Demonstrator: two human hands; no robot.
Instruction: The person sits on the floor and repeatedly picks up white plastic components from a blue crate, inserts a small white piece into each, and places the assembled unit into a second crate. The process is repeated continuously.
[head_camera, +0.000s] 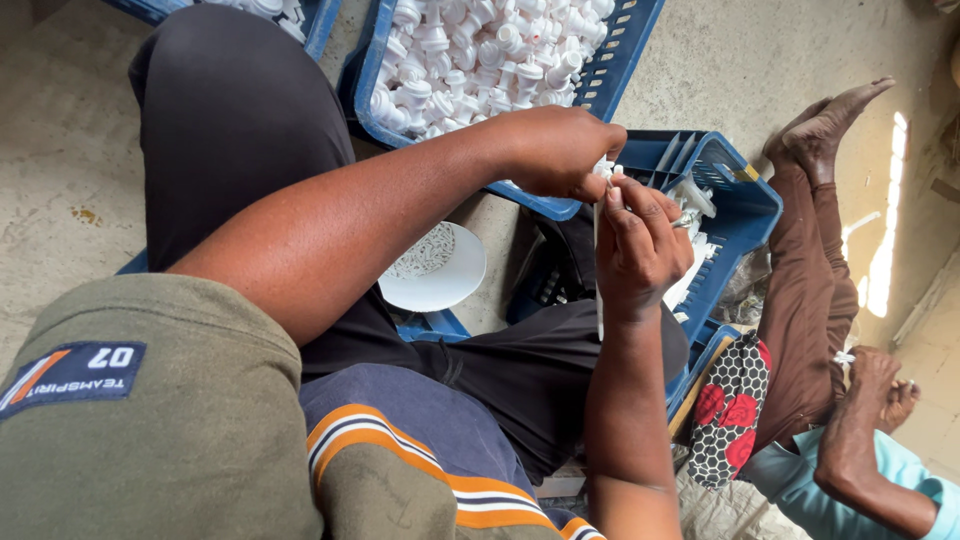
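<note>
My left hand (555, 150) and my right hand (640, 240) meet over my lap, fingertips together on a small white plastic part (606, 170). Both hands are closed on it. A thin white strip (598, 270) runs down from my right hand along the wrist. Just behind my hands stands a blue crate (625, 70) heaped with several white plastic fittings (470, 50). A white bowl (455, 285) of small pale pieces (425, 252) rests on the floor between my legs.
A second blue crate (745, 205) with a few white parts stands right of my hands. Another person sits at the right in brown trousers (800, 280), a foot (830, 120) stretched out and a hand (880, 385) holding a small white piece. The floor (60, 130) is concrete.
</note>
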